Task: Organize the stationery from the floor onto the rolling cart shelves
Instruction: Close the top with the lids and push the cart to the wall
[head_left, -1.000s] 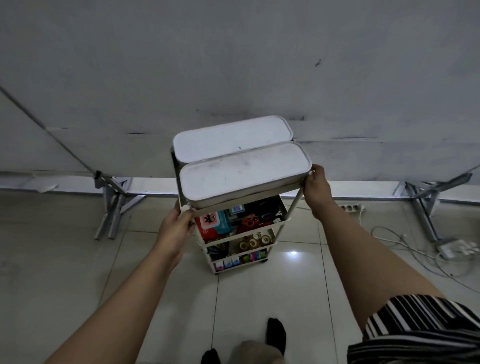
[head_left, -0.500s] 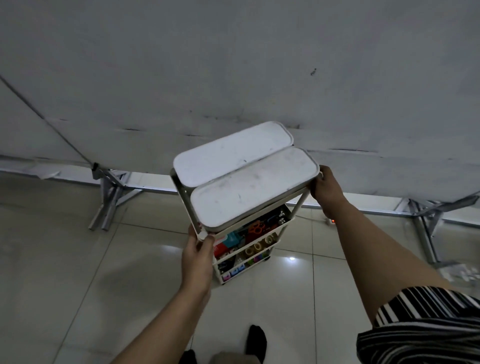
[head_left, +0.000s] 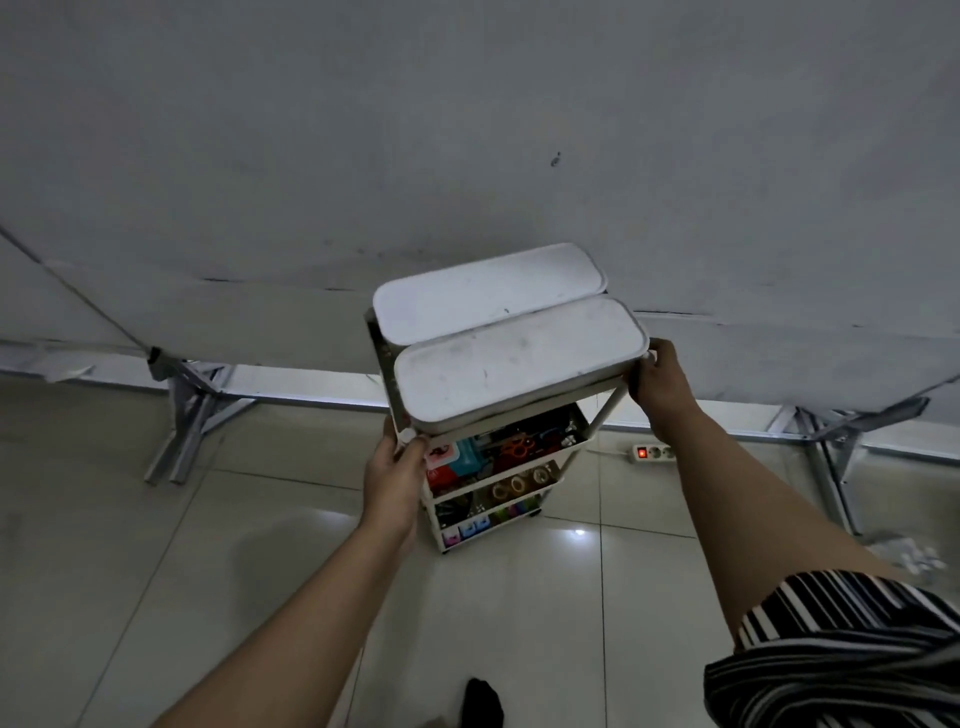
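Left hand: my left hand (head_left: 396, 470) grips the near left corner post of the rolling cart (head_left: 506, 441), fingers curled round the top of the post just under the top shelf.
Right hand: my right hand (head_left: 658, 382) is wrapped round the near right corner of the cart's top frame, fingers curled over the rail end.
Cart: a white cart with several shelves, standing on the tiled floor (head_left: 208, 545) close to the grey wall (head_left: 467, 130), turned at a slant so that its near left corner points toward me.
Top shelf: two white lidded boxes lie side by side, long sides touching; the front box (head_left: 519, 364) is at the near edge, the rear box (head_left: 488, 293) at the far edge.
Second shelf: stationery packed close together; a pair of orange-handled scissors (head_left: 517, 448) and a teal packet (head_left: 470, 452) show at the near edge, the rest too dark to name.
Third shelf: rolls of tape (head_left: 517, 486) stand in a row along the near edge.
Lowest shelf: small coloured items, blue, pink and green, too small to name.
Floor: a white power strip (head_left: 652, 453) with a red lit switch lies by the wall, to the right of the cart.
Near me: a striped sleeve (head_left: 841, 649) on my right arm, and a dark sock toe (head_left: 483, 701) at the bottom edge.
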